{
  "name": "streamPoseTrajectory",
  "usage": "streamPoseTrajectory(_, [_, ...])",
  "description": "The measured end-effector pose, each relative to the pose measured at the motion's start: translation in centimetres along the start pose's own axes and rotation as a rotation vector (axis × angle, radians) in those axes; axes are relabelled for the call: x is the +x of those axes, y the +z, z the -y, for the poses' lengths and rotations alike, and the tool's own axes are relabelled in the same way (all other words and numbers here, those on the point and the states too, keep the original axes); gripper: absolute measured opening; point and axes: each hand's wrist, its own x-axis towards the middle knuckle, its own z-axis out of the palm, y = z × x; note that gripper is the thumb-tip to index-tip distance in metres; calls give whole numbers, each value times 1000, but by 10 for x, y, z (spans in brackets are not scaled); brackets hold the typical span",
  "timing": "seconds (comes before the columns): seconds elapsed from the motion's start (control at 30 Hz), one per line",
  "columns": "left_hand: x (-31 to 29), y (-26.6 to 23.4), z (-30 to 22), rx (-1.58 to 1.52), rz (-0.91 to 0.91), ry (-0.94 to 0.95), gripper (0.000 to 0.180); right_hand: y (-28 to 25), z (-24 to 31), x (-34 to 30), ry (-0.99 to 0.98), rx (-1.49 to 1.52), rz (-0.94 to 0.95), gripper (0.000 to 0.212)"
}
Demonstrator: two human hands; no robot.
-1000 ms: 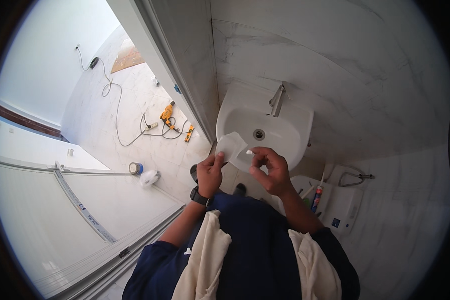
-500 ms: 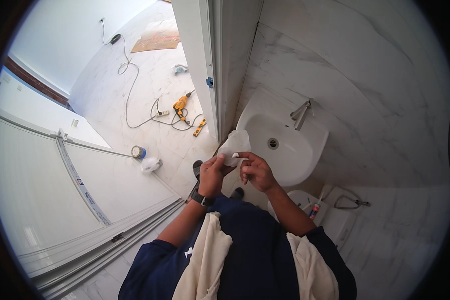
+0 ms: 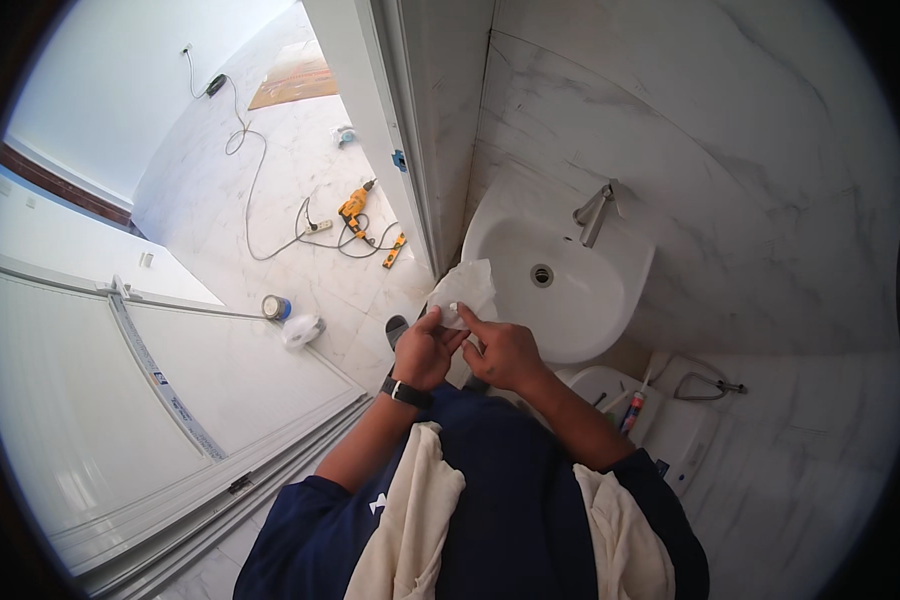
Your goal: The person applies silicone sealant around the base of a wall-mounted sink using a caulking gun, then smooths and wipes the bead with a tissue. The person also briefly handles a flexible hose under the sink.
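Note:
A thin, crumpled white tissue lies in my left hand, pinched between the thumb and fingers near the basin's front left edge. My right hand is beside it, the index finger stretched out and the other fingers curled. A small white blob shows at that fingertip, against the tissue; whether it is paste or a bit of tissue I cannot tell. Nothing shows gripped in the right hand. The white washbasin with its chrome tap stands just beyond and right of both hands.
A sealant tube with a nozzle leans by the white toilet at right. Left of the door frame, a yellow drill, its cable, a small yellow level, a tape roll and a clear plastic bag lie about.
My right index finger has lowered onto the tissue, and the white blob with it. The tissue is spread a little wider. My view has shifted slightly.

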Motion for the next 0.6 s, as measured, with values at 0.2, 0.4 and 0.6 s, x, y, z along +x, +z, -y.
streamPoseTrajectory(0.2, [8, 5, 4, 2, 0, -110, 34, -12, -7, -7, -149, -395, 34, 56])
streamPoseTrajectory(0.4, [9, 12, 7, 46, -30, -208, 36, -31, -24, -4, -316, -628, 125, 51])
streamPoseTrajectory(0.6, [12, 5, 8, 39, 29, -209, 42, -62, -29, 3, -489, -655, 251, 43])
